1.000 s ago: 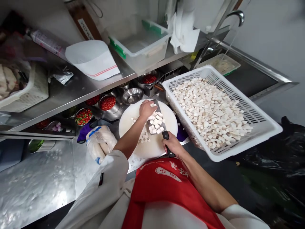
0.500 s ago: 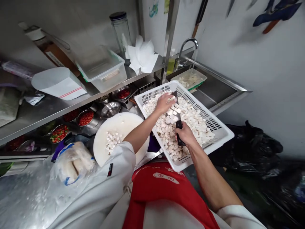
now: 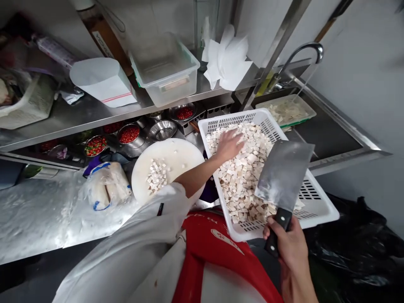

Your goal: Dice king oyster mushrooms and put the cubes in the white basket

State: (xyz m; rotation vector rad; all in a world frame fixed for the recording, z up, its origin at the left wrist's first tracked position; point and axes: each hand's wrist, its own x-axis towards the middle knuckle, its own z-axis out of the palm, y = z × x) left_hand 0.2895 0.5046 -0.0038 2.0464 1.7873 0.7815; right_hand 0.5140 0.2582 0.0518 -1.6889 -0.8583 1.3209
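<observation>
My right hand (image 3: pixel 288 240) grips the black handle of a cleaver (image 3: pixel 284 174). Its broad blade is tilted up over the right part of a white plastic basket (image 3: pixel 322 206), with no cubes on the flat side I see. Inside the basket lies a wide heap of pale white cubes (image 3: pixel 243 185). On the heap's far side rests my left hand (image 3: pixel 229 145), palm down, fingers spread and touching the cubes. To the left, a round white cutting board (image 3: pixel 179 153) bears a small pile of the same cubes (image 3: pixel 157 174).
Behind the board stand metal bowls of chopped red chillies (image 3: pixel 128 134). A steel shelf (image 3: pixel 91 122) overhangs them. At the right, a tap (image 3: pixel 303 48) runs over a tub (image 3: pixel 292 110) in the sink. Black bags (image 3: pixel 356 244) lie below; a plastic-wrapped bundle (image 3: pixel 109 185) sits left.
The cleaver, which held cubes on its blade over the heap, has moved right and toward me with its blade cleared. My left hand has left the blade and lies on the heap. The view has shifted left.
</observation>
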